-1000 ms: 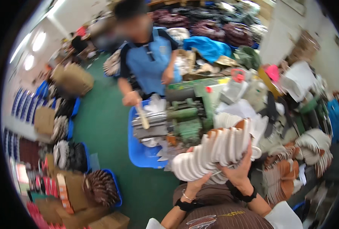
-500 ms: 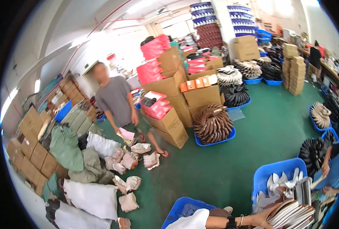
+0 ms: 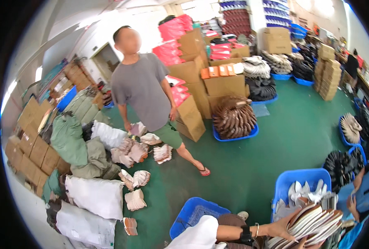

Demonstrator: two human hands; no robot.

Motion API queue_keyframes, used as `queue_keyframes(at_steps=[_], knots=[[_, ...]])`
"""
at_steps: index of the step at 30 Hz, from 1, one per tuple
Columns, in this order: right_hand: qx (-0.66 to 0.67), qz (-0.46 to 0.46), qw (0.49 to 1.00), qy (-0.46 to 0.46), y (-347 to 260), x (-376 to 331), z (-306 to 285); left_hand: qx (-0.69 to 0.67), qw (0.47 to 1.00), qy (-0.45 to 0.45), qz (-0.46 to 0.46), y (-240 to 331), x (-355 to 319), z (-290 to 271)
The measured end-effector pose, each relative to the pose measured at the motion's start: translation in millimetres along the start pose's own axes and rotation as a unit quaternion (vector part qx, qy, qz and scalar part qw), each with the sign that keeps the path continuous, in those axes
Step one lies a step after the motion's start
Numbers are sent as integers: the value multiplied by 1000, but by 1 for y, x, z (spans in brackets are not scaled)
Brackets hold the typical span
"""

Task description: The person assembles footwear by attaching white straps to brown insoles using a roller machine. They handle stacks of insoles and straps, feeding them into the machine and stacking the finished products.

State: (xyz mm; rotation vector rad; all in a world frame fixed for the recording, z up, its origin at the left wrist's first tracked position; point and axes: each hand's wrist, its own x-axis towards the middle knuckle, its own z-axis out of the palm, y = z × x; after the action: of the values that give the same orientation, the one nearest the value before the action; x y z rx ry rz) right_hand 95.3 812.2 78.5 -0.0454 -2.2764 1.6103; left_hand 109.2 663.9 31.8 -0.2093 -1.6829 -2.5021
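Observation:
My left hand reaches right from the lower edge, with a dark watch and a thin bracelet on the wrist. It grips the left side of a fanned stack of flat shoe insoles, white and brown, at the bottom right. My right hand does not show; it may be under the stack or below the picture's edge. Just behind the stack stands a blue plastic bin holding more pale insoles.
A person in a grey shirt stands on the green floor beside cardboard boxes. Nearby are a blue tray of brown insoles, white sacks, a second blue bin, and a blue-clad person's hand at right.
My view has swung from a worktable with a person in blue to the open floor and then slightly closer to the person in grey. The insole stack stays in my grip, now low right.

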Motion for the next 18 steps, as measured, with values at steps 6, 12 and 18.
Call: queue_keyframes(at_steps=[6,12,18], knots=[[93,24,989,109,97,6,-59,214,971,-110,-11,36,4,29],[-57,66,943,321,124,0,-200,-45,949,-309,-40,85,21,87],[-214,293,852,378,234,-45,-287,-286,879,-372,89,116,4,150]])
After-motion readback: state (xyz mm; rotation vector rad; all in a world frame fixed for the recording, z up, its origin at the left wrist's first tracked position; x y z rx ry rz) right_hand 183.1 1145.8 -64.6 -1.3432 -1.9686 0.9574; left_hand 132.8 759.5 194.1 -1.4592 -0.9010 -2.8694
